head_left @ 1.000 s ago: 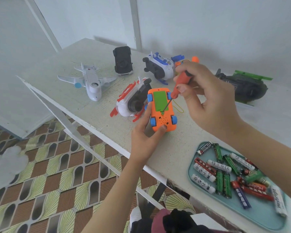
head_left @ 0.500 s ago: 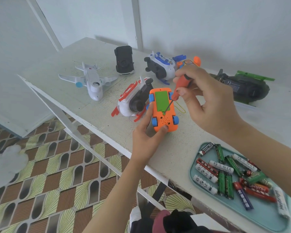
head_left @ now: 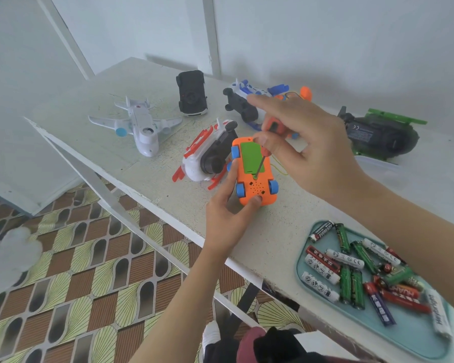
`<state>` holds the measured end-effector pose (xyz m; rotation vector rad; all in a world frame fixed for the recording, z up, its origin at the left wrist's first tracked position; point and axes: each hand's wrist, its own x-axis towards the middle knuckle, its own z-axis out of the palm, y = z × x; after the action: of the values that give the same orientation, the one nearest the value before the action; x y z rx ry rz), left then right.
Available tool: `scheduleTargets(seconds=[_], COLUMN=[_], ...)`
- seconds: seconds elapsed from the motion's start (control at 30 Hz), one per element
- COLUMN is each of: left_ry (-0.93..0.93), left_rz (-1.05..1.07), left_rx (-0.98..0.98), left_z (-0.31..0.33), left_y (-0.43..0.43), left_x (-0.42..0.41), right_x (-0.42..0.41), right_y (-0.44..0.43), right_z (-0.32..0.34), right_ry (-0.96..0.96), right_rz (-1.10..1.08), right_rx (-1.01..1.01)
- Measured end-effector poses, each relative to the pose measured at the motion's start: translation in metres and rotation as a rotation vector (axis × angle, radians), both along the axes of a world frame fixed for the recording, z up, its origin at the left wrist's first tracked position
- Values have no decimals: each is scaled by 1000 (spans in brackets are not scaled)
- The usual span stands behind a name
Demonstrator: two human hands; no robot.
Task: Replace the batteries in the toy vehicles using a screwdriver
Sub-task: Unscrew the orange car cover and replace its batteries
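Note:
An orange toy car (head_left: 254, 189) with blue wheels lies upside down near the table's front edge, its green battery cover (head_left: 250, 158) facing up. My left hand (head_left: 227, 216) grips the car from below, thumb on its near end. My right hand (head_left: 307, 148) holds an orange-handled screwdriver (head_left: 273, 125) between thumb and fingers, index finger stretched out. The thin shaft slants down and its tip sits on the screw at the cover's near end. A teal tray (head_left: 309, 281) of several loose batteries (head_left: 349, 268) lies at the right front.
Other toys stand behind the car: a white plane (head_left: 139, 124), a black car (head_left: 192, 94), a red-and-white vehicle (head_left: 207, 155), a blue-and-white one (head_left: 240, 99) and a dark green helicopter (head_left: 380, 133). The table edge (head_left: 142, 195) runs diagonally above a patterned floor.
My right hand has turned on the screwdriver: the index finger now points out to the left and the handle is more hidden. The car and my left hand stay in place.

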<state>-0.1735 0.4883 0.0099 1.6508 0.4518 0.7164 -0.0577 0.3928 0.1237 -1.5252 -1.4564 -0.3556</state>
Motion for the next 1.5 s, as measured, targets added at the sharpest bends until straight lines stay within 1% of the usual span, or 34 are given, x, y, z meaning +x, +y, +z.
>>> scheduleTargets(seconds=[0.13, 0.27, 0.37, 0.53, 0.6, 0.67, 0.8, 0.87, 0.93, 1.07, 1.23, 1.4, 1.5], left_ry=[-2, 21, 51, 142, 195, 221, 156, 163, 197, 156, 154, 155, 132], left_rz=[13, 17, 61, 160, 196, 207, 323, 358, 347, 289, 311, 314, 321], left_rx=[-12, 2, 127, 338, 379, 378, 404, 467, 515, 497, 395, 293, 312], left_z=[0, 1, 3, 5, 6, 6, 4, 5, 6, 3, 3, 4, 0], left_y=[-1, -1, -5, -18, -22, -25, -24, -21, -18, -11, -14, -16, -16], left_x=[1, 1, 1, 11, 17, 23, 28, 25, 21, 16, 17, 15, 15], right_x=[-1, -2, -2, -1, -1, -1, 0, 1, 0, 2, 7, 9, 5], right_y=[2, 2, 2, 2, 0, -2, -4, -5, -8, -12, -9, -8, -7], right_z=[-1, 1, 7, 8, 8, 9, 8, 7, 6, 5, 4, 9, 10], right_ry=[-72, -32, 38, 11, -1, -4, 5, 15, 34, 118, 41, 4, -54], right_rz=[-33, 39, 64, 19, 24, 38, 56, 49, 32, 29, 34, 82, 115], right_rx=[-3, -43, -53, -60, -70, -82, -99, -93, -74, -80, -136, -159, -186])
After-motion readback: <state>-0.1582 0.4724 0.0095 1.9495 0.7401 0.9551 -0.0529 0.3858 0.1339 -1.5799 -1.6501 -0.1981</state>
